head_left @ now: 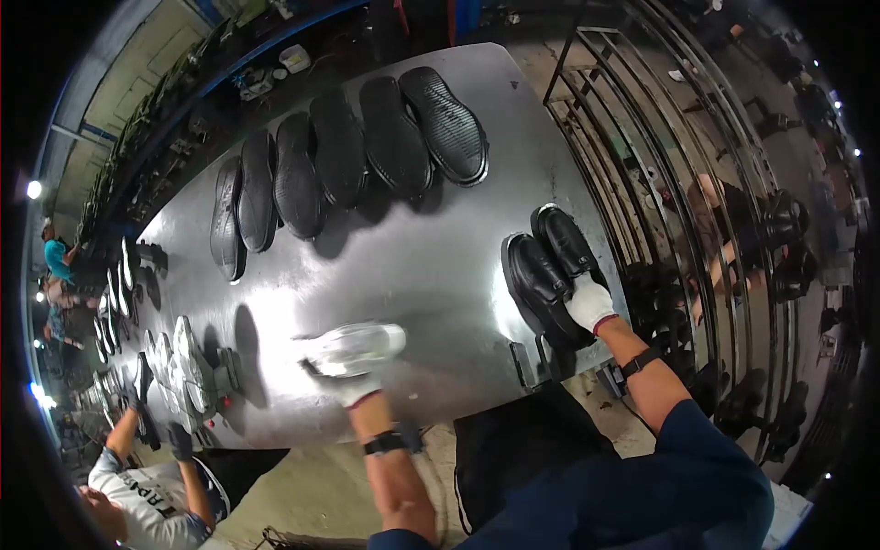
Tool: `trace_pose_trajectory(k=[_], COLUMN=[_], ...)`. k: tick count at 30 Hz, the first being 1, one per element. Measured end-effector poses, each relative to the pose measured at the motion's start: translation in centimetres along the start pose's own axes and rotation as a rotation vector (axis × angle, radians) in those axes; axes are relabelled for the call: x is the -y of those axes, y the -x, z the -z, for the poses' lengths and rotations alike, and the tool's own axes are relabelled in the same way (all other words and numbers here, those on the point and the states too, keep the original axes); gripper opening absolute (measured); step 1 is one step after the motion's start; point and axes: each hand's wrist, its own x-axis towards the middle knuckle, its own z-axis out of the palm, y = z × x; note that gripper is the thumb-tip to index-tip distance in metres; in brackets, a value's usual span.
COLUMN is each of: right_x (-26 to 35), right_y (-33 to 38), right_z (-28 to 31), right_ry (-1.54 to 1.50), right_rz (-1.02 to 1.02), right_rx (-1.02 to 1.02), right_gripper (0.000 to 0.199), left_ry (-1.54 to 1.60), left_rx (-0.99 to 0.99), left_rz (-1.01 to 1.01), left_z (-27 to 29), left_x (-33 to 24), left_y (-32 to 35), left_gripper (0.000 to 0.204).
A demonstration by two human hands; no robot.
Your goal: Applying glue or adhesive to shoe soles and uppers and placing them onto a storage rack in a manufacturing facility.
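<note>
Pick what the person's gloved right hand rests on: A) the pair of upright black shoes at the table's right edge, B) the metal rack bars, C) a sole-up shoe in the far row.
A: the right hand lies on the heel end of the pair of black shoes, near the right edge of the table.

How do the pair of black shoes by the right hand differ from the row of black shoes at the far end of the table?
The pair of black shoes stands upright, glossy uppers showing, under the gloved right hand. The row of black shoes lies sole-up, treads showing, untouched. The pair is two; the row is six. All are black and rest on the metal table.
</note>
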Motion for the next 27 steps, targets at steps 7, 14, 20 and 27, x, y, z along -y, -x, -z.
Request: trace_pose_trajectory(k=[7,14,20,27], right_x=[-2.4,-17.8,-49.8,-51.8], right_y=[-0.1,9.5,10.1,9.9], right_z=[3.2,2.7,-4.8,-5.4], right_ry=[-0.033,-0.438,-0.289,-0.109], right_rz=[-0.005,-0.424,-1.034,-1.114], right_rx=[0.152,-0.089,-0.289,-0.858], right_gripper=[0.040,0.041,0.057,0.036], left_ry=[-0.420,-1.249,-1.378,-1.357], left_rx=[-0.063,-0.073,-0.071,-0.133], left_rz=[-0.114,0.238,0.252,0.144], left_z=[0.4,1.8,5.0,1.9], left_x=[9.1,18.6,18.8,19.8], left_y=[1.3,9.9,7.6,10.3], left_gripper=[0.066,0.038,0.038,0.033])
